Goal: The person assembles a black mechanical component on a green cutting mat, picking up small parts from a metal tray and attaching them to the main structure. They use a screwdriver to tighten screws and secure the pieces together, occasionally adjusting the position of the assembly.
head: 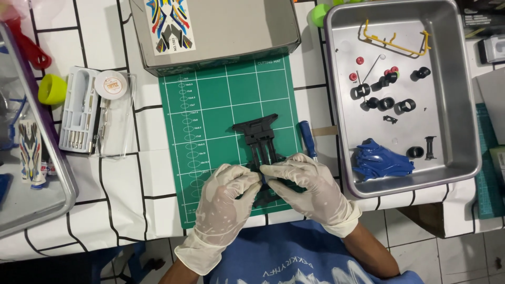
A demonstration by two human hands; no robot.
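A black plastic model-car chassis [261, 138] lies on a green cutting mat [221, 94]. My left hand [225, 205], in a white glove, grips the chassis's near end from the left. My right hand [310, 184], also gloved, presses on the same end from the right, fingers over the part. The far half of the chassis is uncovered; the near end is hidden under my fingers. A blue-handled screwdriver [307, 139] lies on the mat just right of the chassis, beside my right hand.
A metal tray [463, 105] at right holds a blue car body [380, 162], black tyres [386, 102], small red parts and a yellow sprue [394, 42]. A grey box [236, 31] sits beyond the mat. A clear tool case [84, 113] and another tray [31, 200] lie left.
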